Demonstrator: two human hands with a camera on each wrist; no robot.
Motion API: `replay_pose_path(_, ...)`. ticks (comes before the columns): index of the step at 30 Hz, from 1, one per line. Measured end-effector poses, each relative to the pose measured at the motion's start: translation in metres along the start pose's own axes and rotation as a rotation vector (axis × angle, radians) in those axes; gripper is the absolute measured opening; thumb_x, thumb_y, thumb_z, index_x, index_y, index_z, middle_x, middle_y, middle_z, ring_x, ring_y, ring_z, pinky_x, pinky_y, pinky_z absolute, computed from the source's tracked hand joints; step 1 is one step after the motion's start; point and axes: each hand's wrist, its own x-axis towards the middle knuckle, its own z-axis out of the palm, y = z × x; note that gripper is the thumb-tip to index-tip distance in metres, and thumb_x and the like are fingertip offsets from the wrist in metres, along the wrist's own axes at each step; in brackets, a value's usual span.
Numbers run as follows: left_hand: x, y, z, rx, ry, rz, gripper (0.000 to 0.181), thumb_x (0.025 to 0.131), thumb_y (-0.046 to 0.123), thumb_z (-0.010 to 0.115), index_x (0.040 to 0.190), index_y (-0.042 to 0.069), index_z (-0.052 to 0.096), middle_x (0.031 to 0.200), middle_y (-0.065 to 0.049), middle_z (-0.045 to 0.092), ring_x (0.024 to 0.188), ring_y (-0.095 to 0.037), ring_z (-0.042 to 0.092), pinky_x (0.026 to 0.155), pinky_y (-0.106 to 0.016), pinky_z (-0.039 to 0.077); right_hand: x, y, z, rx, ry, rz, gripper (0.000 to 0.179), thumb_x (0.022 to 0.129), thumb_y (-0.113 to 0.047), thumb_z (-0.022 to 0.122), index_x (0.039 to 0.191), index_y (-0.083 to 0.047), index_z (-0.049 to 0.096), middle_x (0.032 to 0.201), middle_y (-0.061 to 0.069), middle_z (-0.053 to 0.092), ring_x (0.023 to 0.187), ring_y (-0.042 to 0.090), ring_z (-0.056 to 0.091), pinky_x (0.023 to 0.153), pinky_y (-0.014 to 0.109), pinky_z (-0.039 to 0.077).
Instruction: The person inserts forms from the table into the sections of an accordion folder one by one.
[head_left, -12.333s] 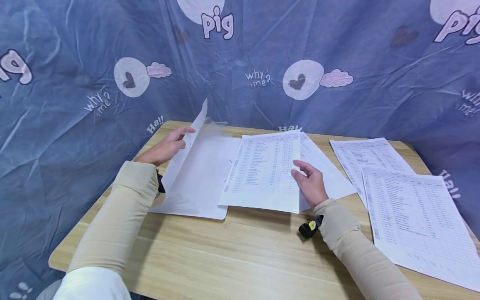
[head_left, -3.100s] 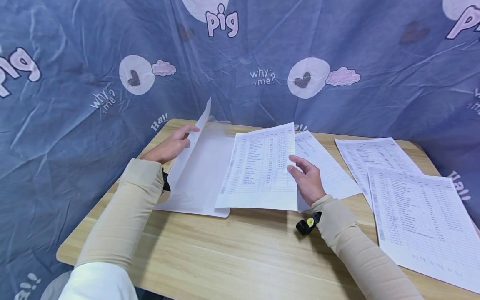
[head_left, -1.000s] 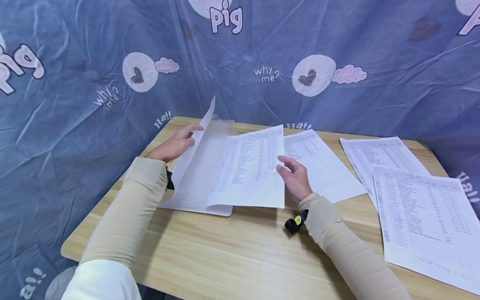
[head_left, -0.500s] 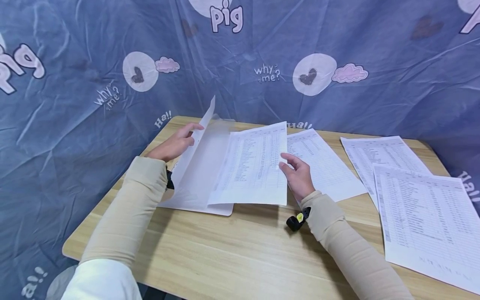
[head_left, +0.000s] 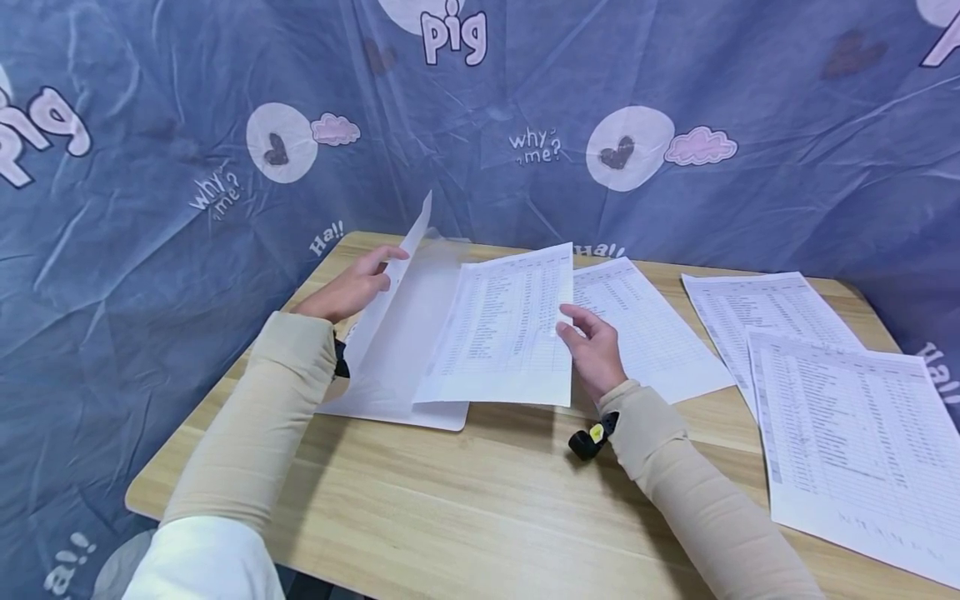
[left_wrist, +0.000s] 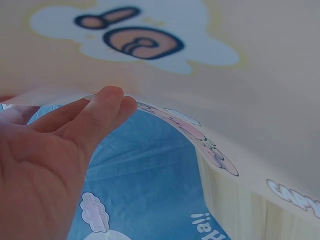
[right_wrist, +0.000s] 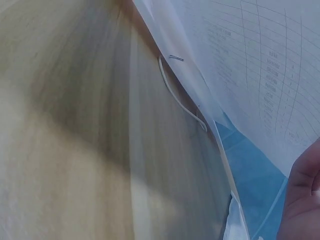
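Observation:
A white folder [head_left: 390, 412] with a translucent inner sheet lies opened at the table's left. My left hand [head_left: 348, 287] holds its raised cover [head_left: 377, 312] between thumb and fingers; in the left wrist view, cartoon prints decorate the cover's outer face [left_wrist: 260, 95]. Between thumb and fingers of my right hand [head_left: 597, 354] is the right edge of a printed sheet of paper [head_left: 498, 333]. This sheet tilts up on the right, and its left part overlaps the folder's inside. The right wrist view shows printed columns on the sheet [right_wrist: 235, 70] beside part of my hand [right_wrist: 302, 212].
One printed sheet [head_left: 652, 358] lies behind my right hand. Two more overlapping sheets, a rear one [head_left: 757, 304] and a front one [head_left: 855, 450], lie at the table's right. A thin pale cord [right_wrist: 178, 101] loops by the folder's edge. A blue patterned cloth [head_left: 465, 183] hangs behind the table [head_left: 450, 500].
Over the longer span, my right hand has moved left with the printed sheet, which overlaps the folder further. In the last half second it shifts only slightly. My left hand keeps the cover raised.

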Motion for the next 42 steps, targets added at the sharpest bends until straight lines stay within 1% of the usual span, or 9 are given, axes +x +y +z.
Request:
replay_pose_path(4, 0.001, -0.001, 0.000, 0.005, -0.005, -0.008, 0.050, 0.089, -0.002, 0.031, 0.139, 0.000, 0.033, 0.151, -0.016, 0.023, 0.142, -0.033, 0.016, 0.111, -0.053, 0.020, 0.001, 0.003, 0.003, -0.004, -0.014, -0.010, 0.040, 0.093, -0.007, 0.054, 0.133, 0.000, 0.050, 0.142, 0.013, 0.042, 0.130, 0.021, 0.036, 0.106, 0.037, 0.035)
replay_pose_path(9, 0.001, -0.002, 0.000, 0.018, -0.006, -0.018, 0.050, 0.089, -0.001, 0.032, 0.139, 0.001, 0.034, 0.152, -0.015, 0.022, 0.142, -0.033, 0.015, 0.112, -0.053, 0.020, 0.002, 0.005, 0.009, 0.005, -0.013, -0.017, 0.040, 0.093, -0.005, 0.054, 0.132, 0.002, 0.051, 0.142, 0.014, 0.041, 0.132, 0.021, 0.033, 0.107, 0.037, 0.034)
replay_pose_path(17, 0.001, -0.001, 0.000, 0.036, -0.012, -0.015, 0.049, 0.090, 0.000, 0.031, 0.140, 0.002, 0.033, 0.152, -0.016, 0.022, 0.142, -0.034, 0.016, 0.111, -0.053, 0.021, 0.003, 0.007, 0.017, 0.027, -0.004, -0.022, 0.039, 0.092, -0.004, 0.054, 0.130, 0.002, 0.052, 0.138, 0.017, 0.045, 0.131, 0.022, 0.034, 0.107, 0.037, 0.033)
replay_pose_path(25, 0.002, 0.001, 0.000, 0.040, -0.016, -0.014, 0.050, 0.091, 0.000, 0.030, 0.140, 0.002, 0.033, 0.153, -0.016, 0.020, 0.142, -0.033, 0.015, 0.110, -0.053, 0.022, 0.002, 0.007, 0.021, 0.024, -0.003, -0.026, 0.038, 0.092, -0.005, 0.055, 0.129, 0.002, 0.053, 0.140, 0.016, 0.044, 0.133, 0.023, 0.033, 0.108, 0.037, 0.032)
replay_pose_path(32, 0.000, -0.001, 0.000, 0.054, -0.021, -0.020, 0.049, 0.092, 0.001, 0.031, 0.141, 0.003, 0.032, 0.153, -0.014, 0.020, 0.142, -0.033, 0.016, 0.110, -0.051, 0.023, 0.003, 0.011, 0.026, -0.008, -0.004, -0.028, 0.038, 0.091, -0.006, 0.056, 0.129, 0.000, 0.054, 0.137, 0.015, 0.049, 0.133, 0.023, 0.036, 0.109, 0.036, 0.031)
replay_pose_path(37, 0.001, 0.000, 0.001, 0.060, -0.023, -0.021, 0.049, 0.093, 0.002, 0.031, 0.141, 0.003, 0.032, 0.153, -0.014, 0.020, 0.142, -0.033, 0.016, 0.110, -0.052, 0.025, 0.004, 0.013, 0.028, 0.002, -0.006, -0.042, 0.038, 0.091, -0.005, 0.056, 0.128, 0.002, 0.054, 0.137, 0.016, 0.048, 0.132, 0.023, 0.037, 0.109, 0.035, 0.031)
replay_pose_path(42, 0.001, 0.000, 0.002, 0.060, -0.030, -0.008, 0.049, 0.092, 0.000, 0.030, 0.141, 0.001, 0.032, 0.153, -0.015, 0.020, 0.143, -0.032, 0.015, 0.110, -0.052, 0.024, 0.003, 0.013, 0.030, 0.005, -0.032, -0.019, 0.039, 0.091, -0.005, 0.055, 0.130, 0.001, 0.052, 0.137, 0.017, 0.047, 0.131, 0.024, 0.037, 0.107, 0.037, 0.034)
